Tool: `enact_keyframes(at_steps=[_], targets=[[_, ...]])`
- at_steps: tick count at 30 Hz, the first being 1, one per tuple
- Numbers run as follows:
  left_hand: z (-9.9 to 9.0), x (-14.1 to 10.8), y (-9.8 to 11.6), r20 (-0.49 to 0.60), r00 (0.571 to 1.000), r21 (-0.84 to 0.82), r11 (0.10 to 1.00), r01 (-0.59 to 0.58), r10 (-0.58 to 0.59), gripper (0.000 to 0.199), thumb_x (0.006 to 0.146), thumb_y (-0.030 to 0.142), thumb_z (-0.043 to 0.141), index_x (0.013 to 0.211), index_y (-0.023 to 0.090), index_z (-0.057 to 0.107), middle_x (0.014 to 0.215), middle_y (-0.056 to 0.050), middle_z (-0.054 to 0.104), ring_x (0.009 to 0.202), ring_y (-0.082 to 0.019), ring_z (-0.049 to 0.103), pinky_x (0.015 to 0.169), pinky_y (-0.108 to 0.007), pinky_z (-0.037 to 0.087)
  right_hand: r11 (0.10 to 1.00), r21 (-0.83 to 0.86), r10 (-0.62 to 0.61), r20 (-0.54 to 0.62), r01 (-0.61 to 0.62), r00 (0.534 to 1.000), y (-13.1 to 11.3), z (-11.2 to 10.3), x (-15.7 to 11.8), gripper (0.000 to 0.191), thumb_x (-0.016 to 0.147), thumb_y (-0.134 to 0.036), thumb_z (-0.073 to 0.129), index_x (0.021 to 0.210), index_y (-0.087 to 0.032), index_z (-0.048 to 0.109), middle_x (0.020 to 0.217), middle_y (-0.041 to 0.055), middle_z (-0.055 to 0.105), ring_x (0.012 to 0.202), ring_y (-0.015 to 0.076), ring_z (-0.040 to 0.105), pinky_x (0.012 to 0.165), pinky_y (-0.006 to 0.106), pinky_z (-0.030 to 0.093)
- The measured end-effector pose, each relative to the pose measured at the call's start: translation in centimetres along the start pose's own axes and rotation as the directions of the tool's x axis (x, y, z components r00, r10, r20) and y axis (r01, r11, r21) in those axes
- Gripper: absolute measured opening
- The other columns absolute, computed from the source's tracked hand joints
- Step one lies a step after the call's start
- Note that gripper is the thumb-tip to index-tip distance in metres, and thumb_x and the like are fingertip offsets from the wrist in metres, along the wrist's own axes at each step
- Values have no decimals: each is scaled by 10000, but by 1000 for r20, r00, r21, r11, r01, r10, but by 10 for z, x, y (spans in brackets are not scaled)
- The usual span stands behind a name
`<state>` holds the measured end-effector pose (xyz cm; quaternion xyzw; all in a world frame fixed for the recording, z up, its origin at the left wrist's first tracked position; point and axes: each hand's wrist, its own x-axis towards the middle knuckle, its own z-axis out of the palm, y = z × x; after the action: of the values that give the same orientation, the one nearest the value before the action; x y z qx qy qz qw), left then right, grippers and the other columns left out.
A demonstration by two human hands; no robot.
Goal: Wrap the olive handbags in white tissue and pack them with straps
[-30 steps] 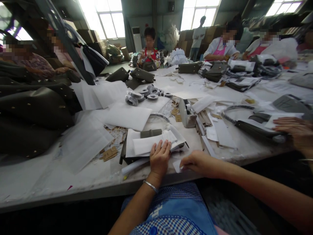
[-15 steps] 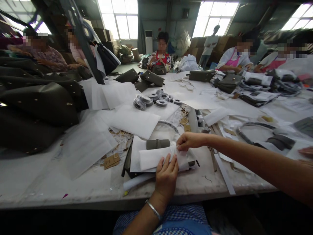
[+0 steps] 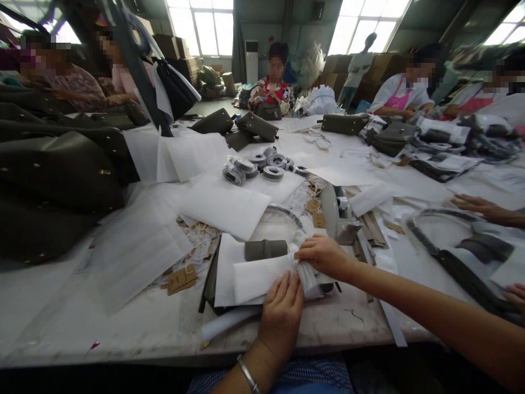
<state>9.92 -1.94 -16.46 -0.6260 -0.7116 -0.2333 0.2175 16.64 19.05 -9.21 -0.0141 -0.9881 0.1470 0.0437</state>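
A dark olive handbag lies on the table in front of me, mostly covered by white foam sheet. Fingers outstretched, my left hand rests flat on the folded foam. My right hand is closed in a pinch on the foam's bunched right end, just beyond my left fingertips. Above the folded strip an olive strap piece shows. A wrapped round handle arches behind the bag. Under the bag's near edge lies a white roll.
Brown card tags and loose foam sheets lie to the left. Coiled straps sit behind. Dark bags are piled at far left. A co-worker's hand reaches in at right, near another wrapped handle.
My right hand has come slightly nearer, pulling the foam's right end together. My left hand stays pressed on the foam. A co-worker's hand has reached in at right. The view has shifted a little.
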Motion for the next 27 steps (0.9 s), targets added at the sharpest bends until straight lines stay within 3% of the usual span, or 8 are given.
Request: enact_keyframes(at_steps=[3,8,13,19,24,27], targets=[[0,1,-2,-9,1000,-29,1000,-7,7,443,1038,208,255,1195,172,668,1302,-9,675,1239,-184,598,1020,-321,495,999,-6,-35,-55,35,998,0,4,-1,212,949,-198,555,927,-234,763,817,46,724,784,169,616,754,289,389],[1,1,-1,-15,999,-104,994,45,-47,381,1026,203,314,1185,168,658,1254,-28,703,1202,-179,620,998,-336,512,993,107,60,-158,-43,986,0,20,-3,162,948,-298,612,876,-210,727,802,39,698,834,190,578,769,284,448],[-4,4,-1,42,994,-158,982,101,-96,304,969,162,442,1199,170,641,1211,-58,716,1122,-182,658,977,-338,530,981,148,146,-141,-125,979,1,27,-2,105,908,-303,668,854,-213,669,855,28,673,879,189,578,770,285,457],[-7,6,-1,91,995,-36,998,46,-43,452,940,136,487,1369,269,542,1387,-22,613,1168,-196,624,957,-342,524,943,185,297,-88,-277,951,-1,22,3,130,871,-285,691,951,-216,614,856,0,652,800,159,597,683,257,424],[-6,10,3,169,984,-42,997,59,-51,526,891,172,504,1417,188,498,1397,-22,608,1174,-215,601,964,-355,488,894,310,393,-192,-325,899,-5,33,1,144,874,-207,639,1008,-216,587,868,2,647,770,150,600,709,265,453],[-3,11,3,161,985,-45,996,74,-66,577,847,143,525,1422,181,493,1384,-17,619,1154,-220,599,955,-361,469,902,325,377,-278,-283,883,-1,22,-10,141,891,-212,608,1031,-214,592,894,21,659,784,157,617,746,276,486]])
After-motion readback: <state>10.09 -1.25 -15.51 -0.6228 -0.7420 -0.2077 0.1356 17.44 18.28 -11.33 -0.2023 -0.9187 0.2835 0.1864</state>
